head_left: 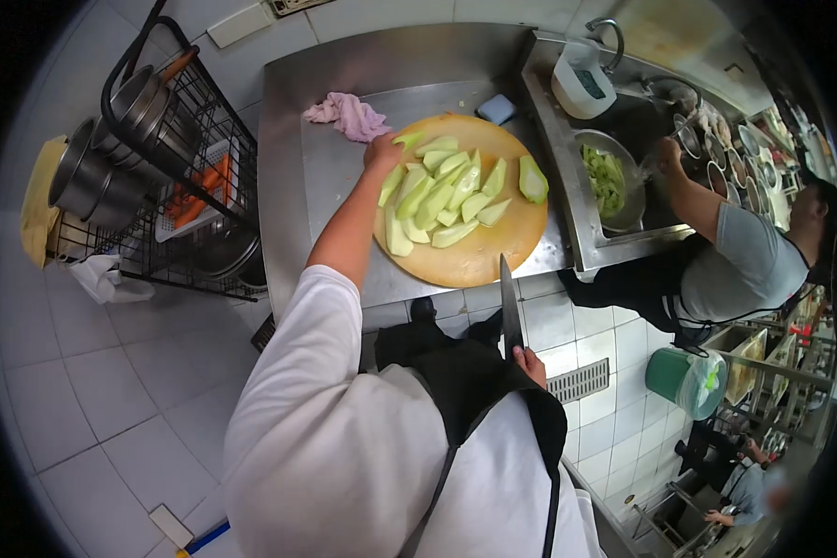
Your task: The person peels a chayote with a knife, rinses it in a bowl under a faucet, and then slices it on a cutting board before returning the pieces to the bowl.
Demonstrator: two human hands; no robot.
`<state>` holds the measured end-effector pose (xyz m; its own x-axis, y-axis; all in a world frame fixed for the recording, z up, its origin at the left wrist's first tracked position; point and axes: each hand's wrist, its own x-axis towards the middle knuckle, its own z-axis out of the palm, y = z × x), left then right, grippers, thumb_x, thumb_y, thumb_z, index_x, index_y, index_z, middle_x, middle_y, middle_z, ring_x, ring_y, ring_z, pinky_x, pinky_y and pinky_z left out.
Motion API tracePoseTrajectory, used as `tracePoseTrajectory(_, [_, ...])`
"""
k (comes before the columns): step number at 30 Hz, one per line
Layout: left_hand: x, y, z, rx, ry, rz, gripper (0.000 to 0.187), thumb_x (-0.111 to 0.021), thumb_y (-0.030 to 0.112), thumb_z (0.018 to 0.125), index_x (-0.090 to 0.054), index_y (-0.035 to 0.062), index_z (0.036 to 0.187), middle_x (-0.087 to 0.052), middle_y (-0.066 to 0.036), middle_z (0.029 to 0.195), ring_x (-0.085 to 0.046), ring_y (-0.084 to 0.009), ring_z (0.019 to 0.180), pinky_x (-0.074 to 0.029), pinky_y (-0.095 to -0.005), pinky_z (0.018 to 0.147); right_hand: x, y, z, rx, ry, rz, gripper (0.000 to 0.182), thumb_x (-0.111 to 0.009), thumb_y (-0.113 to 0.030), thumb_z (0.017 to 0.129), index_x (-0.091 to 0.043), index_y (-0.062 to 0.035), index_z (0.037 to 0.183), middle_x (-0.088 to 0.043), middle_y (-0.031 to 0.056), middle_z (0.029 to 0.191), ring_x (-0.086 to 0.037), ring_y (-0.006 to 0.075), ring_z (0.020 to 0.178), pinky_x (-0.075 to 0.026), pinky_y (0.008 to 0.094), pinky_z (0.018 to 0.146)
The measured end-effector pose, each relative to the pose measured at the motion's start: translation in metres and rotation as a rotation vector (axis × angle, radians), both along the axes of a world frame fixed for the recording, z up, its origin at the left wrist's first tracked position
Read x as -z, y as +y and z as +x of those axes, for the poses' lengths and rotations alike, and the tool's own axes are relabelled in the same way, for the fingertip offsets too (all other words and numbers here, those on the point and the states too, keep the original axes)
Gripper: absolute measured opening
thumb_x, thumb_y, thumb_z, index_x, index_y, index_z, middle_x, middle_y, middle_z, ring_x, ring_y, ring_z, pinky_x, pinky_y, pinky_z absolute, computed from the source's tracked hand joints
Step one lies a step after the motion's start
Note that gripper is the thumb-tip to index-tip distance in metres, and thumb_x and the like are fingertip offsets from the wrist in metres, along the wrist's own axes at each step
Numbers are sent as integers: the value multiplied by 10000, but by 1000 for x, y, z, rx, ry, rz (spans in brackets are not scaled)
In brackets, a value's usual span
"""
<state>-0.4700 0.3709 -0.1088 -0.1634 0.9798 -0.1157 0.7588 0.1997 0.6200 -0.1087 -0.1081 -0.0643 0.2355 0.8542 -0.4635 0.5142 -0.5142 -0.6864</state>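
Note:
My right hand (531, 366) is wrapped round the handle of a large kitchen knife (511, 312), whose blade points up towards the front edge of a round cutting board (502, 261). On the board lie many pale green vegetable wedges (448, 191), heaped towards the left and middle. A larger cut piece (532, 179) with green skin sits alone at the board's right side. At the board's upper left edge, my left hand (381, 153) has its fingers closed at a bright green vegetable piece (406, 139); the fingertips are partly hidden.
A pink cloth (348, 116) and a blue sponge (496, 109) lie on the steel counter (325, 186). To the right, a co-worker (744, 251) reaches over a sink beside a bowl of cut greens (604, 181). A wire rack (223, 112) with pots and carrots stands left.

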Motion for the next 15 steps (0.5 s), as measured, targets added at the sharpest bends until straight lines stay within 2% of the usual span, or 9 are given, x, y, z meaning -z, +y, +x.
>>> tracePoseTrajectory(3, [24,22,-8,60,-37,-37,364,-667,381,903,-716,224,1227,-721,-137,1140,-678,-340,1066,-526,-467,933,6,-9,4,10,-18,9,426,-562,-381,1041,-582,12,876,-625,203,679,-635,319,614,-468,411,592])
tracePoseTrajectory(5, [3,14,-1,96,53,33,351,-652,380,920,-718,217,1224,-707,-146,1156,-662,-346,1092,-519,-472,945,-16,-4,-4,31,2,9,419,-562,-373,1043,-576,13,880,-626,213,683,-639,333,617,-466,418,585])
tracePoseTrajectory(7, [-1,12,5,111,73,93,374,-638,402,932,-715,177,1220,-671,-176,1194,-624,-364,1148,-504,-476,975,-16,-7,-4,41,-7,39,419,-562,-370,1044,-569,15,879,-620,214,677,-636,330,610,-465,421,581])
tracePoseTrajectory(10, [-12,5,28,99,172,120,376,-647,384,925,-716,142,1205,-657,-190,1199,-620,-373,1134,-499,-483,962,-12,-12,0,55,-30,43,424,-564,-373,1044,-564,17,875,-615,217,671,-633,331,603,-463,427,576])
tracePoseTrajectory(13, [-25,-7,61,85,284,463,331,-651,335,918,-719,126,1166,-661,-193,1147,-627,-375,1090,-501,-497,922,-4,-20,7,90,-48,57,433,-565,-377,1042,-559,18,866,-616,221,673,-635,335,605,-462,431,575])
tracePoseTrajectory(15, [-23,-9,101,198,113,754,302,-678,299,894,-718,98,1116,-656,-192,1093,-638,-383,1037,-508,-508,861,-2,-23,9,122,-55,73,436,-564,-378,1043,-557,18,858,-611,219,668,-625,337,599,-459,432,573])
